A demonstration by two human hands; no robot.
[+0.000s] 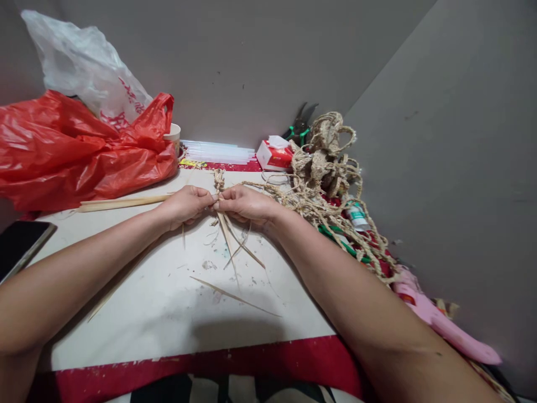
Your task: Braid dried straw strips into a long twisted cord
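Both hands meet over the white board [168, 302], their fingertips nearly touching. My left hand [189, 206] is closed in a pinch on the straw strands. Close beside it, my right hand [243, 202] pinches the same strands with its fingers curled. A short braided straw piece [218, 180] extends beyond the fingertips, away from me. Loose straw strands [229, 238] fan out below the hands toward me. One separate strand [235, 296] lies nearer on the board. A bundle of flat straw [126, 202] rests left of my left hand.
Braided straw rope [327, 162] is heaped at the right, with green-handled pruners [300, 131], a tissue box [274, 155] and a pink glue gun [448, 324] nearby. Clear sticks [218, 152] lie at the back. Red bag [84, 151], white bag [84, 61] and phone [23, 246] are left.
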